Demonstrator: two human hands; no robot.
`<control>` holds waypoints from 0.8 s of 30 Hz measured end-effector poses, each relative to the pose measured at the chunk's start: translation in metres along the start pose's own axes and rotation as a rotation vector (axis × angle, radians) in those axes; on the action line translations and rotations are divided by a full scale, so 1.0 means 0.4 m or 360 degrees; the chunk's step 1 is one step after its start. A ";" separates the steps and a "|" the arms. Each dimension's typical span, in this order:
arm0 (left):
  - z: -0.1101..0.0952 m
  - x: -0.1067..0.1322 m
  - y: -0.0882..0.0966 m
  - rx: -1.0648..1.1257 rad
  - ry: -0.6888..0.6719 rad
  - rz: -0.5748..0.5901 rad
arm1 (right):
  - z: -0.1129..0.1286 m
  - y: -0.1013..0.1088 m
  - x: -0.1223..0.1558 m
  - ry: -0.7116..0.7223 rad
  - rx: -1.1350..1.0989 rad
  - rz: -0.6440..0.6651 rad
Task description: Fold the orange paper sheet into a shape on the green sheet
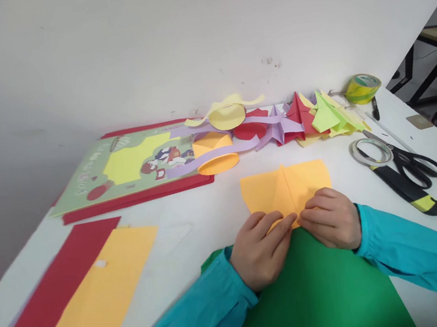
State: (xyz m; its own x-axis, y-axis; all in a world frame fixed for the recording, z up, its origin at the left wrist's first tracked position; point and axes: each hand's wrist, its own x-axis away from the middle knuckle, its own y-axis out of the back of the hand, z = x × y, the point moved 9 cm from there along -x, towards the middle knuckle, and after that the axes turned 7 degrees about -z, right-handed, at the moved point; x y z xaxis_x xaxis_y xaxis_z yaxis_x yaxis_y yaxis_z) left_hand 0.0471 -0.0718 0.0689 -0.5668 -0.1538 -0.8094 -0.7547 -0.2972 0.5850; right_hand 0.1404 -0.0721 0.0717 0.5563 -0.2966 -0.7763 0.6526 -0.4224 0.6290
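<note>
A sheet of orange paper [264, 186] with a raised crease down its middle stands out in front of me. My left hand [263, 245] grips its near edge just left of the crease, fingers pressed together. On the right of the crease, my right hand [329, 218] pinches the same edge, its fingertips almost meeting those of the left. Both hands cover part of the paper's lower side. Beneath my wrists lies a large green sheet [314, 287].
Red paper [56, 294] and orange strips [99, 300] lie at left. Behind sit a green illustrated folder [90, 176], purple paper strips [217, 155] and folded paper stars [300, 116]. At right are scissors [410, 159], a cutter knife [407, 190], a tape roll [371, 152] and yellow tape [363, 89].
</note>
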 end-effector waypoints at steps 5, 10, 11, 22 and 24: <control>0.009 0.005 0.002 0.0011 -0.0013 0.0016 | -0.009 0.006 -0.005 -0.0008 0.0013 0.0015; 0.004 0.000 -0.002 0.0028 -0.0005 -0.0014 | 0.003 -0.005 -0.009 -0.0005 0.0030 0.0019; 0.003 -0.002 -0.003 0.0032 -0.0003 -0.0022 | 0.007 -0.008 -0.007 0.0004 0.0029 0.0025; 0.027 0.004 0.008 -0.0033 0.0020 -0.0006 | -0.016 0.026 0.000 0.0014 0.0060 -0.0053; 0.030 0.007 0.008 -0.0047 0.0026 0.0001 | -0.017 0.024 0.001 0.0017 0.0062 -0.0039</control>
State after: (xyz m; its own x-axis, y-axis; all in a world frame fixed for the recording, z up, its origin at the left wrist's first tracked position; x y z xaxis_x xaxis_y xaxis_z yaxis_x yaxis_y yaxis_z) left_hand 0.0390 -0.0618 0.0693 -0.5614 -0.1692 -0.8100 -0.7441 -0.3250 0.5837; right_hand 0.1502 -0.0705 0.0777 0.5461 -0.2770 -0.7906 0.6454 -0.4626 0.6078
